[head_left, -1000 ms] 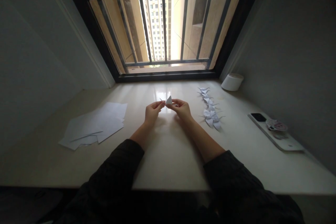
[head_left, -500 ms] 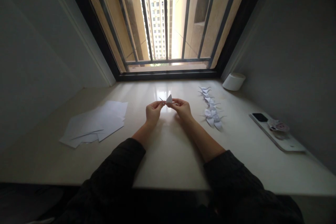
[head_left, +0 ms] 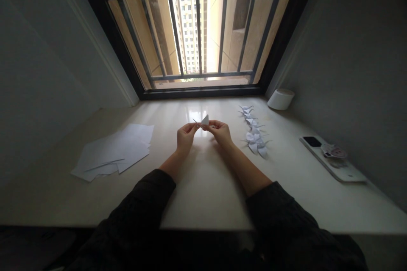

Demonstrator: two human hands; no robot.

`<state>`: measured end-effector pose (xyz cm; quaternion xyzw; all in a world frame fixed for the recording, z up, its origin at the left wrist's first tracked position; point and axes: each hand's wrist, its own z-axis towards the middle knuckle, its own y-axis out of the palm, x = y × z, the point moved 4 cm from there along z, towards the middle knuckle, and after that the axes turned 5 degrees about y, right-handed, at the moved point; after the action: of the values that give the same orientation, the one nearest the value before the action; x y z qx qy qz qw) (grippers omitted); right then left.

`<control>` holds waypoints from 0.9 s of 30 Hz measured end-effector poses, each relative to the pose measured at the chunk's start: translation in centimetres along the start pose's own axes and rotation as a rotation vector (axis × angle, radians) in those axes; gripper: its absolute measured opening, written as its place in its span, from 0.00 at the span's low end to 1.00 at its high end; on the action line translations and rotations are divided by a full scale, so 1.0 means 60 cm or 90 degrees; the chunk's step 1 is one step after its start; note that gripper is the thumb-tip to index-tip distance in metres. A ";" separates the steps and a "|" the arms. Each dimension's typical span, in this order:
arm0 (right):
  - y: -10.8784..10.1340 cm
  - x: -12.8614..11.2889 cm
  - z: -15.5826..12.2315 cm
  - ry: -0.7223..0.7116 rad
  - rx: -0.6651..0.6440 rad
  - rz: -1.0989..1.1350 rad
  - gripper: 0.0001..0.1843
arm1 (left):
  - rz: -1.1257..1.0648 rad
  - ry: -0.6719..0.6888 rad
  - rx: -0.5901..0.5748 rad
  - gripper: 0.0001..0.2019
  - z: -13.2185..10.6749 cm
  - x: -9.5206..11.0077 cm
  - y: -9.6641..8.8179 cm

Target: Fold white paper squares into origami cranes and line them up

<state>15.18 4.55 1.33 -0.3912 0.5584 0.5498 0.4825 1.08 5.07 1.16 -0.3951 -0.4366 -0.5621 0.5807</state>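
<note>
Between my two hands, above the windowsill, is a small white paper crane [head_left: 205,120], partly covered by my fingers. My left hand [head_left: 186,137] is closed, pinching its left side, where a thin pointed tip sticks out. On the other side my right hand [head_left: 220,131] pinches the body, and a triangular wing stands up beside the fingers. To the right of my right hand lies a row of several folded paper cranes [head_left: 253,137], running away from me toward the window.
Loose white paper sheets [head_left: 112,149] are piled at the left of the pale windowsill [head_left: 203,194]. At the right lie a phone [head_left: 330,159] with a round grip on its back and, farther off, a white cylindrical object [head_left: 281,99]. A barred window [head_left: 200,38] closes the far side.
The view has shifted slightly. Both hands keep their pinch on the paper crane, with hardly any visible movement.
</note>
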 end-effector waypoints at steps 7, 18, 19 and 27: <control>0.000 0.006 0.006 -0.015 -0.002 -0.034 0.19 | 0.020 -0.025 -0.028 0.16 0.002 -0.001 0.002; -0.017 0.015 0.020 -0.006 0.052 -0.051 0.23 | 0.031 -0.046 -0.038 0.15 0.010 -0.017 -0.005; -0.018 0.013 0.020 -0.014 0.044 -0.056 0.22 | 0.034 -0.048 -0.046 0.15 0.010 -0.018 -0.005; -0.015 0.009 0.016 -0.055 0.006 -0.067 0.18 | 0.110 -0.012 -0.076 0.13 0.014 -0.014 -0.012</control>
<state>16.05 5.43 0.68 -0.3934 0.5184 0.5375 0.5362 0.29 6.07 0.61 -0.4708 -0.3717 -0.5311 0.5984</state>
